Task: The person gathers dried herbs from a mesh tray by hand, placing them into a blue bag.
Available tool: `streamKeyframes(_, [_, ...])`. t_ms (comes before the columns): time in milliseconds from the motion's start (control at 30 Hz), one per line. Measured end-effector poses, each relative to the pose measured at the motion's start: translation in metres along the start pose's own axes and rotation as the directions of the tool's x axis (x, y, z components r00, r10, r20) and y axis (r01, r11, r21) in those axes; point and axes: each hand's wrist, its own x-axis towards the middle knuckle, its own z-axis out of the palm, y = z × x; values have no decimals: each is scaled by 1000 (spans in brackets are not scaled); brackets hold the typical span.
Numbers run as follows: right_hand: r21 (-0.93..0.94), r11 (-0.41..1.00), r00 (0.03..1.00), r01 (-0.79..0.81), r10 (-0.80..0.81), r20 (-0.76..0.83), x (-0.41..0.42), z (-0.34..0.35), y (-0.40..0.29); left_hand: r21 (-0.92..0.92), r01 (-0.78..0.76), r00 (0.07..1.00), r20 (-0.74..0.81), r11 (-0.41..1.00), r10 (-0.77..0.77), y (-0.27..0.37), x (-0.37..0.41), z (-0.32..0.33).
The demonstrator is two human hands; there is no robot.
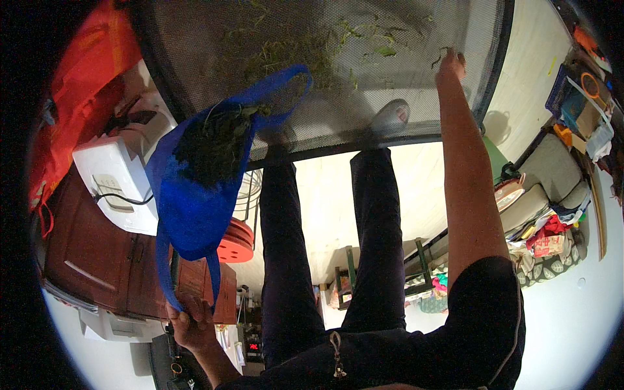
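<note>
My left hand (192, 321) grips a handle of a blue fabric bag (195, 214). The bag is tilted, its mouth over the near edge of a dark-framed mesh screen (414, 105). Inside the bag is a dark clump of dried plant matter (214, 146); the second handle loops out onto the mesh. Loose greenish plant bits (292, 58) and a single leaf (385, 50) lie scattered across the screen. Over the mesh's right side, my right hand (452, 66) has its fingers bent together around a thin dark sprig (436, 59).
To the left are a white appliance (117, 185) with a cord, a reddish-brown cabinet (92, 239) and red cloth (83, 73). Red round stools (236, 241) stand beside my leg. At right, a grey chair (555, 161) and piled clothes (551, 231) sit near a basket (585, 117).
</note>
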Motion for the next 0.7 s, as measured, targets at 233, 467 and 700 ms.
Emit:
streamKeyframes(233, [48,827,702,560,-505,502,-182,47,-22,88,116,987,-125,989,-105,-5,-3,16])
streamKeyframes(467, [-48,780,760,624,-591,271,-85,36,-55,40,86,996,-41,996,-84,-13,-6,17])
streamKeyframes(700, [-190,764,751,617,-499,433,-35,74,-26,-144,125,992,48,982,-120,-24,-4,39])
